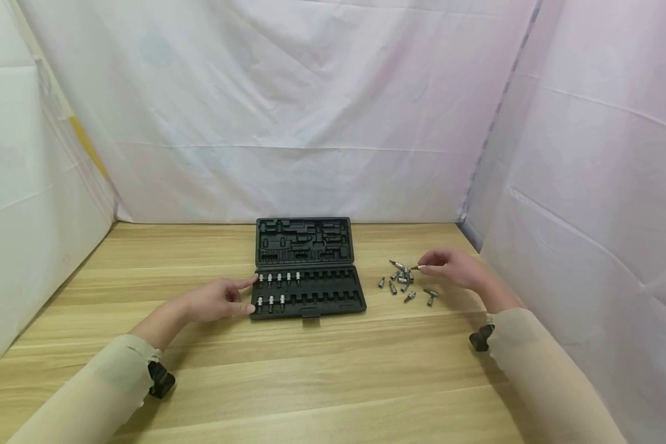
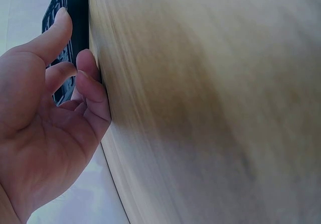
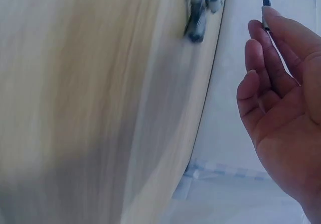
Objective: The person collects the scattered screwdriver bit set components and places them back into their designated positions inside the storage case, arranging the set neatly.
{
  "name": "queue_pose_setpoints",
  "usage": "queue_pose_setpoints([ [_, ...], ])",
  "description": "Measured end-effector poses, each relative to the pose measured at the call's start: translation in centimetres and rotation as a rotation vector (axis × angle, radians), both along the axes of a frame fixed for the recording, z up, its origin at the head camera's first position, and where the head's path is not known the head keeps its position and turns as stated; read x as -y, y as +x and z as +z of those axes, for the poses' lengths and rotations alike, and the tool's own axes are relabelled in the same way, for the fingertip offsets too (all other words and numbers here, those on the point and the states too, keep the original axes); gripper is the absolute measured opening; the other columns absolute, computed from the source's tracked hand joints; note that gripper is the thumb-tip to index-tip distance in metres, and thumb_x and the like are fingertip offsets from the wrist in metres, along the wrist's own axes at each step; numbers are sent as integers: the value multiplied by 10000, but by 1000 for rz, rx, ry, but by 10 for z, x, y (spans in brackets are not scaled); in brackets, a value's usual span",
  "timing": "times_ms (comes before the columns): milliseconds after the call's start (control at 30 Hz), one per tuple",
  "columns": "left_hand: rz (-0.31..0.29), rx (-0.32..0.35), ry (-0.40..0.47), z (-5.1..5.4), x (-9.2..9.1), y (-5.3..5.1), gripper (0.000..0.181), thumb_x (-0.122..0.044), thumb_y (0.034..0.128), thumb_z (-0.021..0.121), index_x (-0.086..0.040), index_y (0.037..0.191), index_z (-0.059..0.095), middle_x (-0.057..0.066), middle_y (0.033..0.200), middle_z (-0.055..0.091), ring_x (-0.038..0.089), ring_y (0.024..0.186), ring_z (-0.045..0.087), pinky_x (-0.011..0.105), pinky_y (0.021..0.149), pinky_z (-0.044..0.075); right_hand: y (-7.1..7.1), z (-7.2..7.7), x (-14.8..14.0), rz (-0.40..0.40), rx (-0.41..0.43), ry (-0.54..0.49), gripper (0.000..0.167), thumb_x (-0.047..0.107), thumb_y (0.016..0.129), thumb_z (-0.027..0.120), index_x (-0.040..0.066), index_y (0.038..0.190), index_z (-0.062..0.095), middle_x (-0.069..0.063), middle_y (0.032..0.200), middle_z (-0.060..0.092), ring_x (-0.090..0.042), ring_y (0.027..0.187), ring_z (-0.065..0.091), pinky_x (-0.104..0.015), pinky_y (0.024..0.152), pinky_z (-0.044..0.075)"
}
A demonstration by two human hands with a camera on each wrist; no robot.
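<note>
A black socket case (image 1: 311, 290) lies unfolded on the table, its moulded lid (image 1: 305, 240) laid back. Several silver bit sockets (image 1: 279, 277) stand in the left part of its back row, and three bit sockets (image 1: 271, 302) in the front row. My left hand (image 1: 216, 300) rests at the case's left side, thumb on the front corner and index finger by the hinge end. My right hand (image 1: 455, 269) pinches one bit socket (image 3: 266, 15) between thumb and fingertips, dark tip pointing away from the palm. Just under it lies a loose pile of bit sockets (image 1: 402, 277).
Two bit sockets (image 1: 430, 296) lie together at the right of the pile, and one bit socket (image 1: 409, 297) in front. The wooden table (image 1: 311, 382) meets a white cloth (image 1: 288, 123) at the back, with more cloth at both sides.
</note>
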State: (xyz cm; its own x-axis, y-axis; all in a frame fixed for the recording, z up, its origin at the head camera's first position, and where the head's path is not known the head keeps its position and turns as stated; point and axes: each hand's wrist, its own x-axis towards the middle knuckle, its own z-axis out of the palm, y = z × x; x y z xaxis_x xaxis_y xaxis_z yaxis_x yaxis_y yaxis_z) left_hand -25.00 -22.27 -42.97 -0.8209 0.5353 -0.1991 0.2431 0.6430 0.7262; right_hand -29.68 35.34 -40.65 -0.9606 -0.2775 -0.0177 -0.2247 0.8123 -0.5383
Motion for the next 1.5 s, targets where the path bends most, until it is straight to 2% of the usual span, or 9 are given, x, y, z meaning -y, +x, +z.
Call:
queue_pose_setpoints([
  [300,-1,-2,-5,-2,1,-1,851,-326,1035,783,-98,1722,336,67,899,629,175,767,493,283,645,450,-4,3,33,32,11,-106,251,317,1040,785,153,1230,793,-21,1120,784,-195,1025,665,-366,909,531],
  [467,3,-3,-11,-1,0,0,858,-339,1032,784,-104,1723,334,74,924,638,184,786,505,286,660,464,-3,5,52,54,31,-148,304,335,1046,777,141,1280,775,-43,1158,769,-219,1038,656,-400,890,547],
  [600,4,0,-9,0,0,0,861,-336,1028,787,-102,1722,334,81,932,644,189,794,511,286,664,470,-4,4,64,55,66,-196,428,386,1045,772,101,1363,738,-66,1221,745,-231,1078,654,-475,928,561],
  [733,2,1,-7,1,0,0,859,-333,1029,786,-97,1721,335,78,921,640,185,785,505,283,658,465,-4,4,75,48,98,-260,475,419,1037,776,101,1387,726,-62,1291,745,-244,1155,686,-521,1023,568],
  [1000,1,3,0,0,0,0,854,-326,1032,785,-89,1720,336,77,918,646,181,779,507,282,653,463,-5,5,100,127,168,-440,462,290,1085,726,20,1453,657,-153,1340,750,-464,1269,684,-638,1072,560],
  [1167,4,7,8,-2,0,0,858,-330,1032,784,-96,1723,333,76,923,646,179,782,508,280,651,466,-7,2,115,166,191,-480,420,266,1114,680,79,1489,653,-254,1451,676,-366,1216,747,-593,1072,588],
  [1267,3,1,10,-2,0,0,859,-335,1031,784,-99,1723,333,78,924,648,179,782,510,282,653,470,-8,1,124,175,210,-509,442,226,1124,659,35,1520,617,-322,1497,616,-357,1187,768,-567,1053,606],
  [1400,5,-4,4,-1,0,1,854,-330,1030,785,-99,1721,340,82,927,655,182,781,513,284,652,473,-11,-1,135,175,233,-534,480,202,1128,650,-11,1551,572,-303,1506,615,-348,1178,775,-568,1061,601],
  [1500,6,-3,4,0,0,1,850,-322,1035,781,-95,1722,334,86,927,656,180,775,510,283,646,469,-12,0,143,176,228,-528,475,205,1125,656,11,1552,582,-275,1483,637,-321,1168,773,-566,1072,596],
])
